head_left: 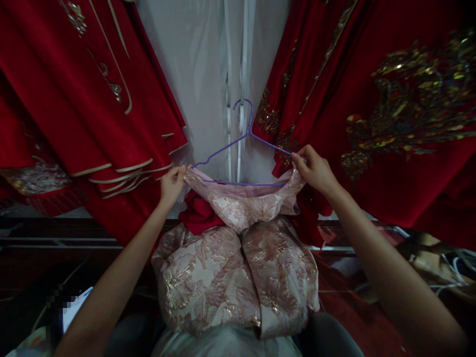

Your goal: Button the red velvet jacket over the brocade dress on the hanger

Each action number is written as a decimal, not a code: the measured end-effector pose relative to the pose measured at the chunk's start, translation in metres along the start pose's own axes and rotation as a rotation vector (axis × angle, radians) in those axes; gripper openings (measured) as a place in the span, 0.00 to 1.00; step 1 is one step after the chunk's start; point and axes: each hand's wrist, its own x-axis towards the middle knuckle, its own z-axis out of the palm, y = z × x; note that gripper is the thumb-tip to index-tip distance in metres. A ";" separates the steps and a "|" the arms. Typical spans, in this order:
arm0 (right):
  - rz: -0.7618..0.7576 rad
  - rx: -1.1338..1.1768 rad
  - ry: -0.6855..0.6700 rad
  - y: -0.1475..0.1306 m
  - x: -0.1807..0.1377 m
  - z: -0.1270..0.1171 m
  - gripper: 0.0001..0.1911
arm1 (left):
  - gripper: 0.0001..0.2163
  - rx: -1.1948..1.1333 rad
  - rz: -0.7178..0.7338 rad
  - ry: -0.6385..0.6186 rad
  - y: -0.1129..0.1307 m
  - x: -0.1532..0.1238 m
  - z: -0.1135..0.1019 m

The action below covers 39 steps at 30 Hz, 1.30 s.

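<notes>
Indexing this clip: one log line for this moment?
brocade garment: neckline spread | left hand: pinching one shoulder | right hand: pinching other shoulder | purple hanger: at neckline

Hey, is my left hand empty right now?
No, your left hand pinches one upper corner of the pale pink-and-gold patterned fabric garment.
</notes>
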 end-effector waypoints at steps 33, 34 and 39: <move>0.044 -0.028 0.026 -0.006 -0.005 0.000 0.17 | 0.09 0.211 -0.218 -0.182 0.049 0.067 0.003; 0.043 -0.038 0.025 -0.009 -0.008 -0.001 0.17 | 0.08 0.265 -0.114 -0.176 0.063 0.063 0.005; 0.029 -0.051 0.019 -0.016 -0.014 -0.007 0.18 | 0.08 0.066 0.164 -0.223 0.113 0.030 0.021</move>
